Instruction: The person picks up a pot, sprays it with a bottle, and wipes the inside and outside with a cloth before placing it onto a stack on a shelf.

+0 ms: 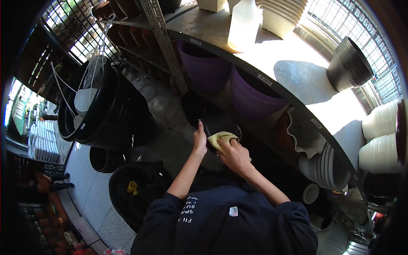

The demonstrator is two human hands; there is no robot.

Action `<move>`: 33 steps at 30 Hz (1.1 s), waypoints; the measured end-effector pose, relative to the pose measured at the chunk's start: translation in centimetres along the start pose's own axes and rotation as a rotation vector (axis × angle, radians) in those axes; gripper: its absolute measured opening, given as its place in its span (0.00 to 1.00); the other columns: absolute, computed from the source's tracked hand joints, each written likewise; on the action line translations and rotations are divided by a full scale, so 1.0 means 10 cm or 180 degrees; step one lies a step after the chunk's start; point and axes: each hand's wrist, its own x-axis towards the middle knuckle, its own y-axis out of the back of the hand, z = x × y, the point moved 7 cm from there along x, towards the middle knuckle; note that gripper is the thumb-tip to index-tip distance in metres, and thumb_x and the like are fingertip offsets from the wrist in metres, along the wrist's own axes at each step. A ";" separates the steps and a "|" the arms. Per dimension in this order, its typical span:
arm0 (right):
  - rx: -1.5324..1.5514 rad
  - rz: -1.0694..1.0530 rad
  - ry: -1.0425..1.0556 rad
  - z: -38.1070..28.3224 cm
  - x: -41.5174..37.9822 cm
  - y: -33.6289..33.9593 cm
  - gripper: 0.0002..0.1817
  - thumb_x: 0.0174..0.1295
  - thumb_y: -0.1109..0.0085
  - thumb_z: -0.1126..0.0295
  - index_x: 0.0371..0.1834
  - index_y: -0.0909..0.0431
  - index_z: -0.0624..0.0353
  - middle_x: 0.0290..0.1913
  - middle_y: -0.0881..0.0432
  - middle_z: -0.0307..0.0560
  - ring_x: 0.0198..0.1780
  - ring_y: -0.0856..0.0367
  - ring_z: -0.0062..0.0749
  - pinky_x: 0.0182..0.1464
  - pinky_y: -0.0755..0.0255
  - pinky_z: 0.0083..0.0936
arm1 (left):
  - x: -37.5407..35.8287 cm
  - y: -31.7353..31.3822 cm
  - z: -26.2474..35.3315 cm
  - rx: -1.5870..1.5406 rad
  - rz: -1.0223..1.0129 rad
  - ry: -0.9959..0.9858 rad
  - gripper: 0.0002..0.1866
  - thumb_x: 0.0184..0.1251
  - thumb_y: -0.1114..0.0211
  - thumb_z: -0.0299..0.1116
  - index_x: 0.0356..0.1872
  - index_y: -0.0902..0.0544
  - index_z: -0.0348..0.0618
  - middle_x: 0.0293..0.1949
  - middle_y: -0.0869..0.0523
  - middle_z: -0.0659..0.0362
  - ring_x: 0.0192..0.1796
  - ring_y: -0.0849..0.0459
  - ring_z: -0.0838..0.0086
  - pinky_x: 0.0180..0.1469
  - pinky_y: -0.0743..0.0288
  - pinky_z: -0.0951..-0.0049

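My left hand [199, 139] grips the side of a dark plant pot [216, 123], its thumb up along the edge. A pale yellow cloth [217, 137] is bunched under the fingers of my right hand [234, 156] and pressed against the pot. Part of the pot is hidden by the cloth and by my hands. Just beyond, purple pots [255, 95] stand on the lower shelf.
A metal shelf [293, 100] curves across the right, bearing a spray bottle [244, 25], stacked black pots [350, 63] and cream pots [380, 153]. Large black pots [110, 114] with white hangers stand left. A black tub [121, 204] holding a yellow item sits near my left elbow.
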 end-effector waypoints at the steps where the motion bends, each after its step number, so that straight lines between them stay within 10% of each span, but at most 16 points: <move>1: 0.0383 -0.0406 -0.0237 0.12 -0.01 -0.01 0.22 0.53 0.38 0.57 0.51 0.24 0.52 0.35 0.21 0.55 0.33 0.19 0.46 0.35 0.24 0.35 | -0.02 -0.04 0.11 -0.0256 -0.0160 0.0080 0.28 0.70 0.53 0.53 0.49 0.24 0.33 0.45 0.18 0.54 0.45 0.18 0.70 0.48 0.24 0.69; 4: 0.1698 -0.1432 -0.1216 0.34 -0.01 0.14 0.21 0.57 0.40 0.55 0.49 0.23 0.56 0.37 0.18 0.54 0.37 0.18 0.43 0.41 0.27 0.32 | -0.15 -0.06 0.53 -0.0730 -0.0606 0.0213 0.29 0.69 0.51 0.53 0.51 0.25 0.33 0.50 0.19 0.52 0.51 0.20 0.68 0.55 0.26 0.69; 11: 0.0549 0.1094 -0.0097 0.16 0.60 0.74 0.16 0.53 0.39 0.66 0.46 0.21 0.56 0.54 0.33 0.56 0.43 0.26 0.50 0.45 0.26 0.36 | -0.34 -0.27 0.52 0.0368 -0.0962 -0.0405 0.29 0.70 0.52 0.53 0.49 0.24 0.31 0.45 0.17 0.55 0.45 0.19 0.74 0.49 0.26 0.74; 15: 0.0050 0.1230 0.0098 -0.17 0.60 0.31 0.22 0.49 0.38 0.69 0.51 0.23 0.50 0.54 0.29 0.51 0.42 0.26 0.45 0.39 0.25 0.34 | -0.48 -0.33 0.87 0.1391 -0.0193 -0.1131 0.25 0.72 0.54 0.49 0.39 0.19 0.35 0.34 0.17 0.59 0.36 0.21 0.80 0.41 0.30 0.76; 25: -0.0384 0.1742 0.1132 -0.09 0.06 -0.04 0.25 0.40 0.38 0.76 0.46 0.20 0.42 0.48 0.28 0.43 0.37 0.28 0.38 0.37 0.27 0.28 | -0.32 -0.16 1.06 -0.1279 -0.0412 -0.0243 0.24 0.70 0.49 0.47 0.49 0.25 0.31 0.48 0.19 0.51 0.49 0.19 0.66 0.53 0.26 0.68; 29: 0.0167 0.0986 0.0161 0.34 0.05 -0.09 0.21 0.49 0.40 0.76 0.49 0.22 0.48 0.52 0.29 0.51 0.46 0.25 0.46 0.43 0.26 0.32 | -0.21 0.12 1.12 -0.0792 -0.0010 -0.0620 0.21 0.69 0.46 0.45 0.43 0.24 0.31 0.43 0.20 0.54 0.44 0.21 0.72 0.48 0.27 0.72; 33: 0.1138 0.1629 -0.0453 0.60 0.10 0.33 0.18 0.55 0.43 0.74 0.51 0.25 0.59 0.54 0.32 0.60 0.51 0.26 0.53 0.50 0.28 0.36 | -0.40 0.10 1.22 0.0257 0.0167 -0.1350 0.23 0.69 0.48 0.49 0.23 0.24 0.39 0.22 0.27 0.70 0.25 0.34 0.86 0.27 0.40 0.77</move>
